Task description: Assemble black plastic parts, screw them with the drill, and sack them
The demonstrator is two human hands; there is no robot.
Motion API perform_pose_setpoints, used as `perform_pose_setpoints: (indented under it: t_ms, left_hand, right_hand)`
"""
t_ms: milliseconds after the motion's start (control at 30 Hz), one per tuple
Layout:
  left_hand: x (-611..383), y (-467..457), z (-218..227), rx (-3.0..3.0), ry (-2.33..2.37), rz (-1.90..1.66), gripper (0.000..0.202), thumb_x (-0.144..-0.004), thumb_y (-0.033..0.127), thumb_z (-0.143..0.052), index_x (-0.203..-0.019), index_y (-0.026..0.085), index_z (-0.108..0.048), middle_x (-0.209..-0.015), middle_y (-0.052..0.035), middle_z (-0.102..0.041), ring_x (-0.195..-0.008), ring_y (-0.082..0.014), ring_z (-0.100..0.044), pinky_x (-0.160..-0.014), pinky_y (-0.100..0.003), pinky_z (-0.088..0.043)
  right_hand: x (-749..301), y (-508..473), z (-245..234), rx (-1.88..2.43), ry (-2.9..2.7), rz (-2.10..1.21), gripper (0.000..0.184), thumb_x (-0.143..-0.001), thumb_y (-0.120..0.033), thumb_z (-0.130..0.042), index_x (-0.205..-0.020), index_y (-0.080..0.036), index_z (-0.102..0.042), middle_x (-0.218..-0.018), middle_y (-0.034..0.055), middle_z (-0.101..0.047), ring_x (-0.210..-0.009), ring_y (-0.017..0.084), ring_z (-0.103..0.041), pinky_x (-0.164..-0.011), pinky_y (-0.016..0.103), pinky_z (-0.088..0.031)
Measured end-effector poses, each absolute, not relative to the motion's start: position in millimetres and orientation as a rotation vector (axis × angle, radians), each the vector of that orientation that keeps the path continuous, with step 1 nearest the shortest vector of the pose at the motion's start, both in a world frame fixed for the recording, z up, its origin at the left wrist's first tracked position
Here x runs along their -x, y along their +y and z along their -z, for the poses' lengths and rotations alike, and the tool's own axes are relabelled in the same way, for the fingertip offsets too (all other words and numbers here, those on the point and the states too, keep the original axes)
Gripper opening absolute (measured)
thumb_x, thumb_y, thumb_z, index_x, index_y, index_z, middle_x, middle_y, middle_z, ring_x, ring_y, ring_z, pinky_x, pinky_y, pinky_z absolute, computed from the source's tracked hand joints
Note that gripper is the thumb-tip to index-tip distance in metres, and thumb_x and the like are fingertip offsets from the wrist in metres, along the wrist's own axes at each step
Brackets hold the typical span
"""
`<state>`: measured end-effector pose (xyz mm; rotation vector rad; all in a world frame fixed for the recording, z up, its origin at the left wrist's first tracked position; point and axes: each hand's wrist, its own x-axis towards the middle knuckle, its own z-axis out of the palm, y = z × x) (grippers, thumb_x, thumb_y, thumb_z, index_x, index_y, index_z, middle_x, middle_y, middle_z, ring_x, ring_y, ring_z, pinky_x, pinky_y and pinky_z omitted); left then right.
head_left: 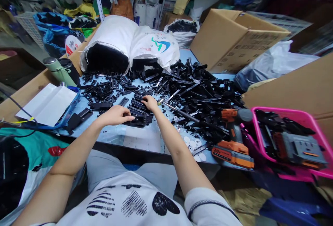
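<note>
A row of long black plastic parts (139, 109) lies side by side at the near middle of the blue-topped table. My left hand (116, 115) is at the left end of the row, its thumb and fingers curved and slightly apart beside the nearest parts. I see nothing held in it. At the far right side of the row, my right hand (150, 102) has its bent fingers closed over the end of a black plastic part, which the hand partly hides. A metal rod-like tool with a dark handle (180, 111) lies just right of this hand.
Loose black parts (205, 94) are heaped to the right, below white sacks (111, 38). An orange cordless drill (232, 137) stands near the front edge beside a pink basket (286, 110). A cardboard box (234, 42), green bottle (58, 71) and paper-topped blue tray (49, 103) flank the work area.
</note>
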<state>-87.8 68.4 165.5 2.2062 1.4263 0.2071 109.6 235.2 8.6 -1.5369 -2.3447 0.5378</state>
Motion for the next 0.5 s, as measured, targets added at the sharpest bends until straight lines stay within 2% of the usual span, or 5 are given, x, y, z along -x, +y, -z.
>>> perform_pose_setpoints:
  t_ms: [133, 233, 300, 433, 500]
  left_hand:
    - [80.6, 85.5, -155.9, -2.412, 1.454, -0.139, 0.037, -0.084, 0.051, -0.050, -0.081, 0.017, -0.065, -0.070, -0.0022, -0.063, -0.073, -0.0178, -0.057, -0.071, -0.027, -0.038]
    - [71.3, 92.2, -136.6, -2.519, 1.539, -0.185, 0.030, -0.082, 0.044, -0.057, -0.094, 0.017, -0.064, -0.091, -0.0078, -0.065, -0.097, -0.0251, -0.056, -0.086, -0.035, -0.038]
    - [64.2, 83.7, -119.5, -2.407, 1.691, -0.337, 0.033, -0.082, 0.043, -0.057, -0.102, 0.017, -0.061, -0.104, -0.0114, -0.063, -0.105, -0.0276, -0.054, -0.090, -0.039, -0.039]
    - [48.3, 42.1, -81.7, -1.491, 1.770, -0.437, 0.054, -0.084, 0.063, -0.041, -0.091, 0.013, -0.061, -0.082, -0.0116, -0.066, -0.078, -0.0245, -0.065, -0.073, -0.037, -0.050]
    - [40.3, 27.5, -66.3, -0.951, 1.624, -0.478, 0.065, -0.081, 0.070, -0.037, -0.104, 0.012, -0.056, -0.089, -0.0138, -0.067, -0.072, -0.0224, -0.067, -0.065, -0.034, -0.052]
  right_hand:
    - [-112.7, 236.2, -23.6, 1.466, -2.370, -0.556, 0.029, -0.087, -0.033, -0.054, -0.110, -0.019, -0.064, -0.112, 0.0082, -0.063, -0.107, 0.021, -0.054, -0.090, 0.029, -0.039]
    - [-118.6, 242.9, -47.2, 1.376, -2.427, -0.611, 0.028, -0.084, -0.035, -0.058, -0.105, -0.019, -0.067, -0.105, 0.0063, -0.066, -0.099, 0.019, -0.058, -0.087, 0.027, -0.041]
    - [-121.5, 249.0, -61.2, 1.332, -2.498, -0.732, 0.036, -0.078, -0.043, -0.065, -0.103, -0.018, -0.068, -0.103, 0.0059, -0.068, -0.094, 0.019, -0.061, -0.083, 0.026, -0.043]
    - [-117.3, 255.2, -65.8, 1.474, -2.515, -0.939, 0.082, -0.061, -0.066, -0.068, -0.122, -0.012, -0.058, -0.122, 0.0143, -0.060, -0.108, 0.026, -0.057, -0.089, 0.030, -0.043]
    - [-111.7, 251.5, -58.5, 1.568, -2.484, -1.081, 0.093, -0.060, -0.069, -0.066, -0.130, -0.010, -0.051, -0.131, 0.0168, -0.053, -0.115, 0.028, -0.053, -0.094, 0.031, -0.041]
